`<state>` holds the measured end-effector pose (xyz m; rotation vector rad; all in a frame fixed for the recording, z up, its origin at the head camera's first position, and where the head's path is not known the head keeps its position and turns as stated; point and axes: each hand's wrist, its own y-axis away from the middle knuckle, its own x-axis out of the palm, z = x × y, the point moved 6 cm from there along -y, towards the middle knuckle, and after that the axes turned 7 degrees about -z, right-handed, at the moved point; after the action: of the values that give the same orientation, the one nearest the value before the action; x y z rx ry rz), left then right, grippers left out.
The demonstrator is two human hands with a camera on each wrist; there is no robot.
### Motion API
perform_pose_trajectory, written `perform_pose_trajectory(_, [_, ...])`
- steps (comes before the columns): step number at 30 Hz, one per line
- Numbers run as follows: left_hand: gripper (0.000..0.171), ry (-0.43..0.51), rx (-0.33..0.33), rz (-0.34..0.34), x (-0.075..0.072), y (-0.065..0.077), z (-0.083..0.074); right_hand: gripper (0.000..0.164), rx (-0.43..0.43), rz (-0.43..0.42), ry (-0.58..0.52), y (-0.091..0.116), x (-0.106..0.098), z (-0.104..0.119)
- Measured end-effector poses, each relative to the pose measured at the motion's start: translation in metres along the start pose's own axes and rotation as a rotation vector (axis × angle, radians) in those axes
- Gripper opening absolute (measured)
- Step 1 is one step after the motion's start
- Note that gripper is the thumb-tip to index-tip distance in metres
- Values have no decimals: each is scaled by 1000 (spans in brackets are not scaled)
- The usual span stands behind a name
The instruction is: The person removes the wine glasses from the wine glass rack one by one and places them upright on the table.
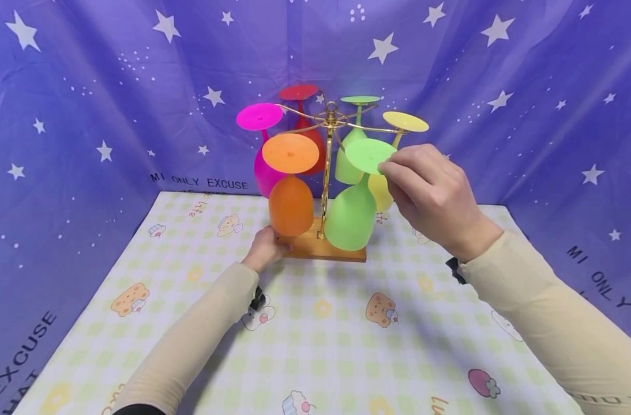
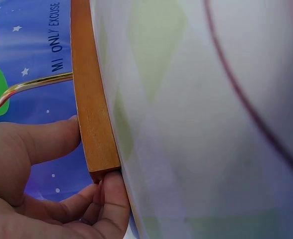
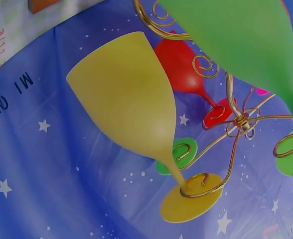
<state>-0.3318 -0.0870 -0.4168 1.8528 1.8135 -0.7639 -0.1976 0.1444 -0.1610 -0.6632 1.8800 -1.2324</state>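
A gold metal wine glass rack with curled arms stands on a wooden base. My left hand grips the near left corner of that base; in the left wrist view its thumb lies on the top face and the other fingers curl at the end. With my right hand I pinch the foot edge of a light green goblet, which hangs upside down and tilted at the near right. Its stem sits in a wire loop in the right wrist view. A yellow goblet hangs beside it.
Other upside-down goblets hang round the rack: orange in front, magenta at left, red and a second green one behind. A checked cloth covers the table. Blue star-printed curtains enclose its back and sides.
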Motion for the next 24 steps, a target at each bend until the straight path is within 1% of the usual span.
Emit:
perform_pose_trajectory(2, [43, -15, 18, -6, 0, 0, 0, 21, -2, -26, 8, -1, 0, 1])
perform_pose_trajectory(5, [44, -12, 26, -5, 0, 0, -1, 21, -6, -57, 12, -3, 1, 3])
perform_pose_trajectory(8, [45, -8, 18, 0, 0, 0, -1, 21, -10, -70, 8, -6, 1, 4])
perform_pose_trajectory(14, [45, -9, -8, 8, 0, 0, -2, 21, -7, -67, -18, -11, 5, 5])
perform_pose_trajectory(19, [45, 9, -21, 9, 0, 0, -1, 21, 14, -40, -31, -15, 9, 4])
perform_pose_trajectory(24, [43, 19, -25, 1, 0, 0, 1, 20, 49, 33, -19, -18, 16, -1])
